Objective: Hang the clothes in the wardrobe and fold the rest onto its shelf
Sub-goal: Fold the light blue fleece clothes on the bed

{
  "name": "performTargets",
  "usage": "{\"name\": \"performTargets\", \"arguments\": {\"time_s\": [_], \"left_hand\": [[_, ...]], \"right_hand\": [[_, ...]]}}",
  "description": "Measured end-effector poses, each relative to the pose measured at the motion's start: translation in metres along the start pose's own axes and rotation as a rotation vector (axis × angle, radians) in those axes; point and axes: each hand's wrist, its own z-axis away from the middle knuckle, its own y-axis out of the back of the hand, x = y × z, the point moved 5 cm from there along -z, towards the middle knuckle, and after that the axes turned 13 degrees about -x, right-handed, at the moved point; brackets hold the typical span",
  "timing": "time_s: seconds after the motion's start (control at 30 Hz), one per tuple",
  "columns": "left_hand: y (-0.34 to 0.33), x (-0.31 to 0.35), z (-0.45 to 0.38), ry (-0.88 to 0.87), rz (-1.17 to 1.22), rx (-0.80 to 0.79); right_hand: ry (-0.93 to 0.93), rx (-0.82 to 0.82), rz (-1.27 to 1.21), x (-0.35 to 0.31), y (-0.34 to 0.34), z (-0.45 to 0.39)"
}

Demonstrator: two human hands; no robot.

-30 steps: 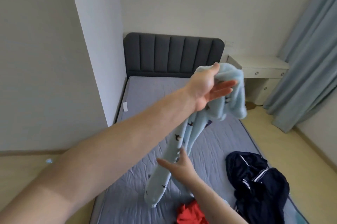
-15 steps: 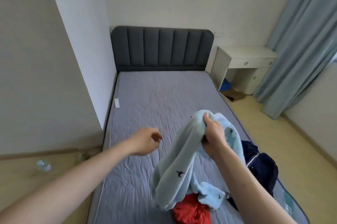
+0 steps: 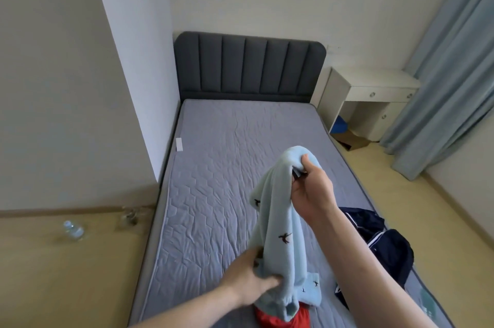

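R hand (image 3: 311,191) grips top of blue garment (image 3: 278,220), held up over bed (image 3: 227,167). L hand (image 3: 250,278) grasps its lower part, w/ red cloth (image 3: 270,321) beneath.

Lying far along the left wall: a grey quilted mattress (image 3: 227,167) under a dark padded headboard (image 3: 248,65). Standing far right: a white desk (image 3: 374,97) beside hanging blue curtains (image 3: 441,87). Resting on the left floor: a plastic bottle (image 3: 72,230).
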Motion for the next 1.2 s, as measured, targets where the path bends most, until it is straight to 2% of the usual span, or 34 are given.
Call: {"name": "performTargets", "arguments": {"time_s": [0.13,0.23,0.33,0.43,0.5,0.57,0.63,0.87,0.97,1.07,1.13,1.2], "left_hand": [[0.007,-0.013,-0.013,0.022,-0.03,-0.021],[0.022,-0.028,-0.018,0.018,0.146,0.003],[0.064,-0.014,-0.016,-0.017,0.331,0.1],[0.118,0.018,-0.01,-0.062,0.453,0.292],[0.143,0.039,-0.007,-0.098,0.581,0.35],[0.146,0.055,-0.006,-0.096,0.706,0.297],[0.135,0.063,-0.008,-0.066,0.756,0.21],[0.112,0.063,-0.005,-0.129,0.669,0.026],[0.116,0.06,0.001,-0.138,0.682,0.013],[0.111,0.057,0.004,-0.142,0.719,-0.08],[0.106,0.056,0.004,-0.161,0.763,-0.147],[0.107,0.05,0.005,-0.2,0.847,-0.138]], "right_hand": [[0.019,-0.02,0.008,-0.003,0.002,-0.002],[0.048,-0.02,0.055,-0.015,0.014,-0.006],[0.003,0.021,0.372,-0.028,0.036,-0.007],[-0.108,0.013,0.702,-0.013,0.055,0.004],[-0.166,-0.112,1.003,0.013,0.058,0.016],[-0.211,-0.294,1.184,0.044,0.052,0.03],[-0.227,-0.367,1.292,0.067,0.049,0.038],[-0.275,-0.26,1.374,0.089,0.067,0.037],[-0.296,-0.315,1.353,0.087,0.066,0.035],[-0.271,-0.335,1.386,0.085,0.061,0.031],[-0.243,-0.271,1.382,0.081,0.065,0.026],[-0.223,-0.185,1.368,0.073,0.073,0.02]]}}
